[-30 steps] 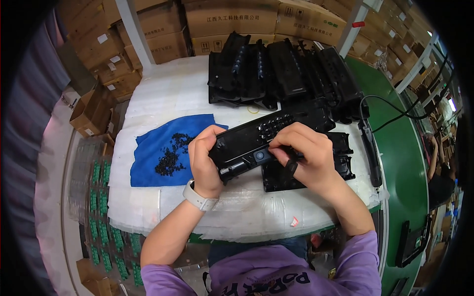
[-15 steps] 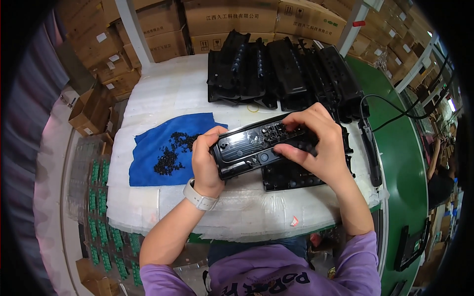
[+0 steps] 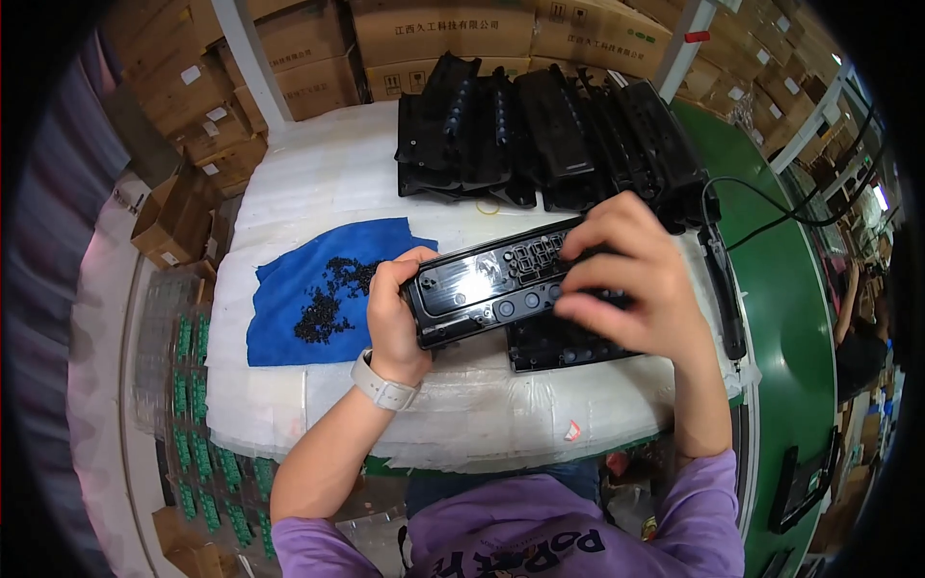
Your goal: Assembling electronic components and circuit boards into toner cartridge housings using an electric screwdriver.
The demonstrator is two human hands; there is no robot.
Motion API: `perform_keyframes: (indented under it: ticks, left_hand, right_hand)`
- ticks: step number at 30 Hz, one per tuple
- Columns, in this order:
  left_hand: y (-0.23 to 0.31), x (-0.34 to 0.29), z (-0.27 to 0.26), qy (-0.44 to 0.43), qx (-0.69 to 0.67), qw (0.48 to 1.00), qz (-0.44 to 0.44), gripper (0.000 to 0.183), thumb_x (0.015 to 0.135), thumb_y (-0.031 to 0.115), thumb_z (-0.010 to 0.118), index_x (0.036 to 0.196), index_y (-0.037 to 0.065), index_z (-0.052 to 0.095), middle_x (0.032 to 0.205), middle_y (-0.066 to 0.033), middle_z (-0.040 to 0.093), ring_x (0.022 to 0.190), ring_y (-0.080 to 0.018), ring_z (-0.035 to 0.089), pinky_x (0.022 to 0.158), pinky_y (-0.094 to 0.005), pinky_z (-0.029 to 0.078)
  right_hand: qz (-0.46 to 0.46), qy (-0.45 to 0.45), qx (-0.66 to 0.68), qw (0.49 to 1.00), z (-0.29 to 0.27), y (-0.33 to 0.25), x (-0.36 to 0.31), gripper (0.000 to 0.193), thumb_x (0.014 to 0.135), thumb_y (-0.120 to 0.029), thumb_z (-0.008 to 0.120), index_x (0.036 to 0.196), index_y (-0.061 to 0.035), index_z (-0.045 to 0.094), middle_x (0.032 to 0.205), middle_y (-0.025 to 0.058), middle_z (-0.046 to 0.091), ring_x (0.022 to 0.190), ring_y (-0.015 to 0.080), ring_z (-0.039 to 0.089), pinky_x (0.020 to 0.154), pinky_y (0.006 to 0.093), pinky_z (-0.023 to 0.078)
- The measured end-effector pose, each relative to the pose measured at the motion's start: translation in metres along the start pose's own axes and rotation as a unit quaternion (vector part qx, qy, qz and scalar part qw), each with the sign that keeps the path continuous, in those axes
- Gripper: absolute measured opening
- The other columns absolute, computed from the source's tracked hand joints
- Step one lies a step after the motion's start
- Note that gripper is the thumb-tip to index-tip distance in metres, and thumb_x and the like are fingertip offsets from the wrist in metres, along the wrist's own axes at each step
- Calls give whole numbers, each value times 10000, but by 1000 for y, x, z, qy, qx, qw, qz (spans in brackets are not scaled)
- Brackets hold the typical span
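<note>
On the left of the white-covered counter (image 3: 289, 173), a blue cloth (image 3: 270, 323) lies under scattered small black pieces (image 3: 323, 318). Just beside it, the left hand (image 3: 393, 323) has its grip closed around the left end of a long black casing (image 3: 461, 292), held slanted above the counter. Behind it, other black housings (image 3: 554, 140) stand crowded together. At the held casing's right end is the right hand (image 3: 641, 289), its grip parted, thumb and fingers spread; whether they touch it, I cannot tell. Farther right lies a dark slim tool (image 3: 725, 299).

Black casing (image 3: 487, 291) partly hidden behind blurred right hand (image 3: 660, 294)
</note>
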State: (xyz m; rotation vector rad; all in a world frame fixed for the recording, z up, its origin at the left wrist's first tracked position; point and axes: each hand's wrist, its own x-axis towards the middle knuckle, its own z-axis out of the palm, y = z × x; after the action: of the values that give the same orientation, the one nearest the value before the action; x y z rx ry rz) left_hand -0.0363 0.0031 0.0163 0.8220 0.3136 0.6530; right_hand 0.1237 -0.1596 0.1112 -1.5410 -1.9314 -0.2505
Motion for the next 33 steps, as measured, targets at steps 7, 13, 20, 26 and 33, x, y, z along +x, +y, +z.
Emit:
perform_keyframes:
  ticks: [7, 13, 20, 26, 33]
  left_hand:
    - [-5, 1, -1, 23, 43, 999, 16, 303, 821, 194, 366, 752, -33, 555, 718, -60, 564, 630, -112, 508, 610, -221, 413]
    - [-2, 1, 2, 34, 45, 998, 35, 305, 821, 185, 369, 745, -43, 557, 722, -64, 566, 647, -112, 513, 620, -222, 416]
    - [-2, 3, -4, 35, 49, 998, 33, 320, 825, 184, 367, 756, -55, 569, 738, -70, 578, 659, -118, 519, 640, -226, 423]
    - [1, 3, -5, 3, 97, 994, 42, 322, 822, 200, 353, 741, -37, 556, 732, -67, 575, 659, -118, 518, 637, -228, 419]
    - [3, -1, 6, -4, 155, 984, 91, 318, 799, 217, 367, 669, -36, 510, 636, -41, 529, 615, -99, 455, 594, -225, 365]
  right_hand:
    - [3, -48, 29, 998, 12, -5, -3, 290, 610, -176, 741, 855, -54, 646, 1014, 102, 570, 1005, 308, 533, 833, 406, 412]
    - [6, -52, -13, 999, 11, -4, -4, 340, 587, -200, 743, 876, -51, 642, 1032, 113, 567, 991, 316, 540, 827, 411, 410]
    - [-41, -108, -61, 991, 12, -4, -8, 306, 630, -215, 715, 895, -76, 652, 1099, 133, 566, 1062, 306, 530, 892, 448, 384]
    - [-13, -145, -27, 989, 22, -16, -5, 335, 653, -164, 701, 981, -122, 648, 1206, 134, 506, 1161, 312, 466, 964, 479, 332]
    - [-5, -67, -48, 997, 4, -6, -8, 192, 608, -123, 716, 747, -34, 618, 1129, 135, 536, 1136, 310, 482, 922, 465, 374]
